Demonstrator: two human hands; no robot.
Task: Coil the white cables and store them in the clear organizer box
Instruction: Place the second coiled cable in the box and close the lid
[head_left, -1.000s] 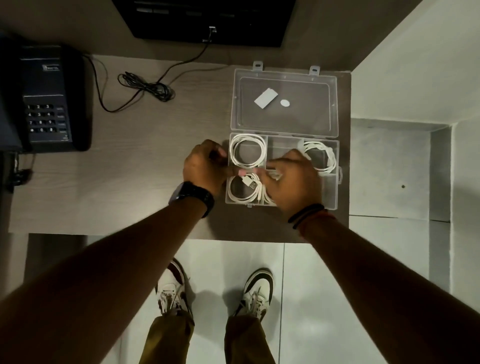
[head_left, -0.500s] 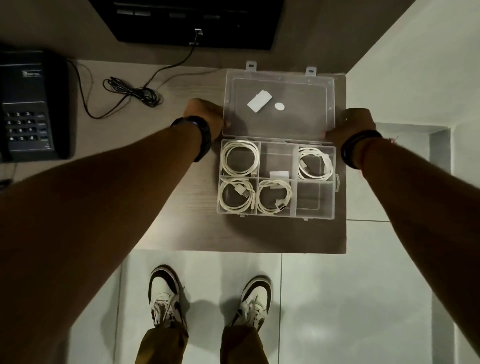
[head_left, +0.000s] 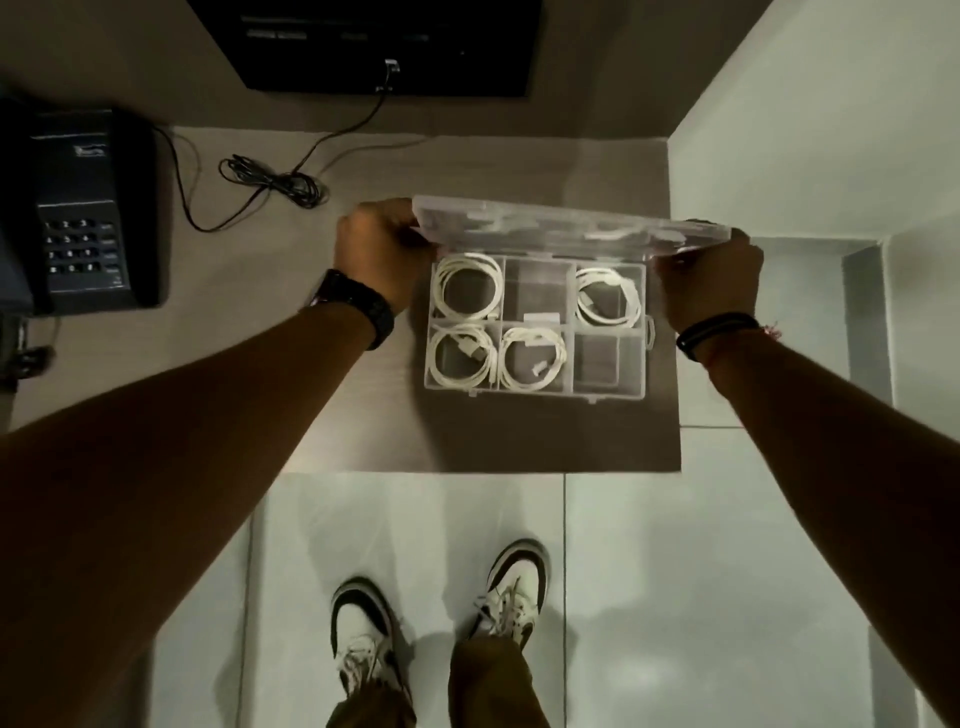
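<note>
The clear organizer box (head_left: 608, 396) sits on the wooden table near its right front corner. Several coiled white cables lie in its compartments: one at the back left (head_left: 468, 287), one at the front left (head_left: 460, 356), one at the front middle (head_left: 532, 359), one at the back right (head_left: 608, 297). The back middle and front right compartments hold no cable. The clear lid (head_left: 571, 228) is raised and tilted over the back of the box. My left hand (head_left: 382, 249) grips its left end and my right hand (head_left: 709, 280) grips its right end.
A black desk phone (head_left: 78, 213) stands at the table's left. A bundled black cord (head_left: 275, 182) lies behind, running up to a dark device (head_left: 389, 47) at the back. A white wall (head_left: 831, 104) borders the right. The table's front edge (head_left: 467, 470) drops to tiled floor.
Both hands left the cables in the box, reached to the lid's two ends, and lifted the lid from lying flat behind the box into a raised tilt over it.
</note>
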